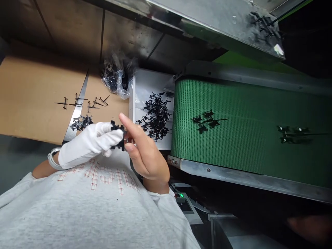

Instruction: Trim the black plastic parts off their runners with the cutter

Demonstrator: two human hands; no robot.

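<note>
My left hand (pixel 89 143), in a white glove, pinches a small black plastic part (pixel 119 147) with notched edges in front of my chest. My bare right hand (pixel 146 152) meets the same part from the right, thumb and fingertips against its side, the index finger stretched past it. What lies between those right fingertips is partly hidden. Beyond the left hand, a pile of small black pieces (pixel 81 122) rests on a brown board (pixel 31 97). Thin black sprues (pixel 89 103) are scattered there, some across a long tapering metal strip (pixel 77 112).
Right of the board, a white tray (pixel 140 83) holds a heap of black moulded parts (pixel 157 117). Behind sits a clear plastic bag (pixel 118 77). A green conveyor belt (pixel 233 148) carries black parts (pixel 207 121). A metal ledge (pixel 212 20) overhangs it. A blurred skin-toned shape (pixel 308 224) shows lower right.
</note>
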